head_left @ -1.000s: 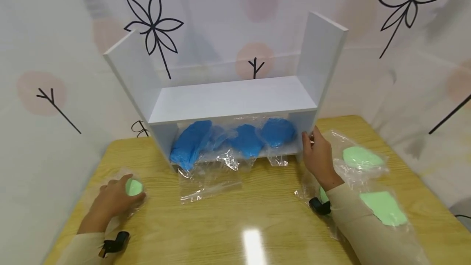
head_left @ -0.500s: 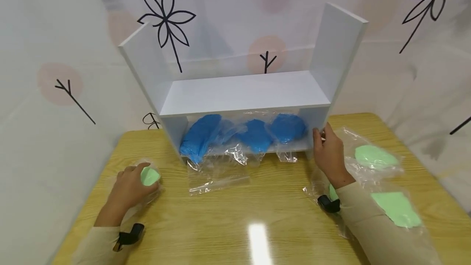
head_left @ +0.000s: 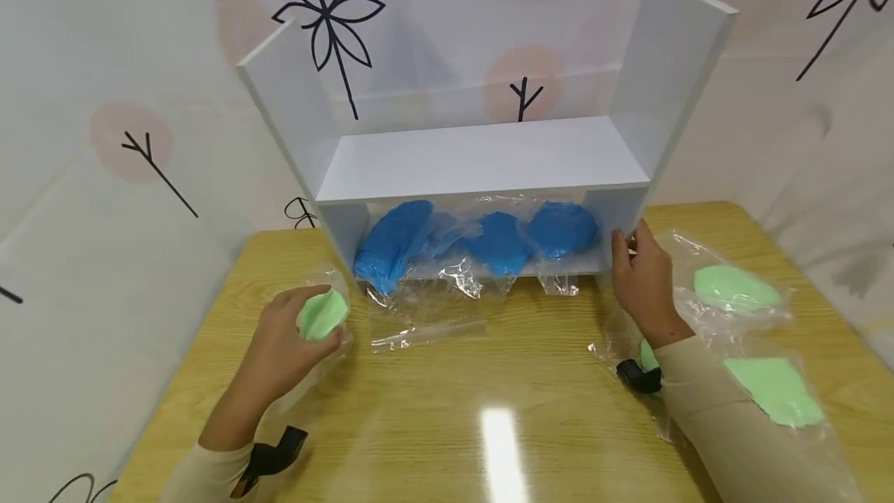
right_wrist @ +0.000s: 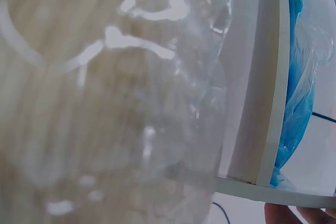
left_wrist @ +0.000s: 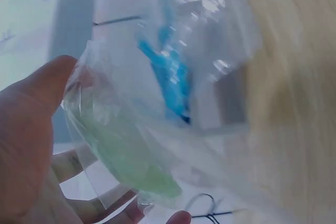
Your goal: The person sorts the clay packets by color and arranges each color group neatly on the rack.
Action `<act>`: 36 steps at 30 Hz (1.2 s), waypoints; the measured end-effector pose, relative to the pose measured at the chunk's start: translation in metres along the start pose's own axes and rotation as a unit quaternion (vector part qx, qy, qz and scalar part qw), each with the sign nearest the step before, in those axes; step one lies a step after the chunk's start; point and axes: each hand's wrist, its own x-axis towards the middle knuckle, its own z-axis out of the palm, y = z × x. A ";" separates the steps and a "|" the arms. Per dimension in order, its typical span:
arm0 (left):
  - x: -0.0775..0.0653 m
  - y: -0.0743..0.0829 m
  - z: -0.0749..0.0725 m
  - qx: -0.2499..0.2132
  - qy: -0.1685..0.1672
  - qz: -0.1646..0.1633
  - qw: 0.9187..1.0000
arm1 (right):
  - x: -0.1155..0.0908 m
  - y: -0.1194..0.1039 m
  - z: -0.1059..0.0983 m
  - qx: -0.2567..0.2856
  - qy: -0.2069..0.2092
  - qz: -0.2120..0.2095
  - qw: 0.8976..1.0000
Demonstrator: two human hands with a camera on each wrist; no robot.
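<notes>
My left hand (head_left: 282, 336) grips a clear plastic bag with a light green mass (head_left: 323, 315) in it, between thumb and curled fingers, left of the white shelf unit (head_left: 482, 161). In the left wrist view the green mass (left_wrist: 126, 150) shows through the film, with the fingers behind it. My right hand (head_left: 644, 282) holds the lower front edge of the unit's right side panel; its fingertips (right_wrist: 281, 214) show at the panel in the right wrist view. Clear bags with blue contents (head_left: 499, 243) lie in the lower compartment, their loose ends hanging over the front.
More clear bags with green contents (head_left: 736, 289) lie on the wooden table (head_left: 433, 418) to the right, one green piece (head_left: 775, 390) partly under the right forearm. A printed cloth (head_left: 447, 60) hangs behind the unit. Its upper shelf (head_left: 482, 157) lies between two tall side panels.
My left hand has moved forward and right with the green bag, closer to the shelf unit. The right hand stays on the side panel. The head view has shifted slightly.
</notes>
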 end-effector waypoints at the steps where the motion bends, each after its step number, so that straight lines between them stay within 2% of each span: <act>1: -0.002 0.004 -0.001 -0.009 0.003 0.003 1.000 | 0.000 0.000 0.000 0.000 0.000 -0.001 1.000; 5: -0.007 0.021 -0.005 -0.020 0.030 0.040 0.999 | 0.000 0.001 0.000 0.002 0.003 -0.004 1.000; 11: -0.011 0.051 -0.014 0.008 0.087 0.117 0.989 | 0.000 -0.001 -0.001 0.002 0.004 0.003 1.000; 14: -0.011 0.066 -0.018 0.028 0.115 0.161 0.980 | 0.001 -0.002 0.000 0.003 0.001 0.004 1.000; 18: -0.008 0.083 -0.022 0.048 0.150 0.228 0.961 | 0.001 -0.002 -0.001 0.004 0.002 0.006 1.000; 22: -0.002 0.099 -0.029 0.064 0.173 0.277 0.943 | 0.001 -0.001 0.000 0.006 0.004 0.007 1.000; 28: 0.013 0.118 -0.040 0.071 0.201 0.326 0.921 | 0.001 0.000 0.000 0.005 0.011 0.003 1.000; 36: 0.045 0.136 -0.060 0.083 0.221 0.351 0.906 | 0.002 -0.001 0.000 0.007 0.010 0.006 1.000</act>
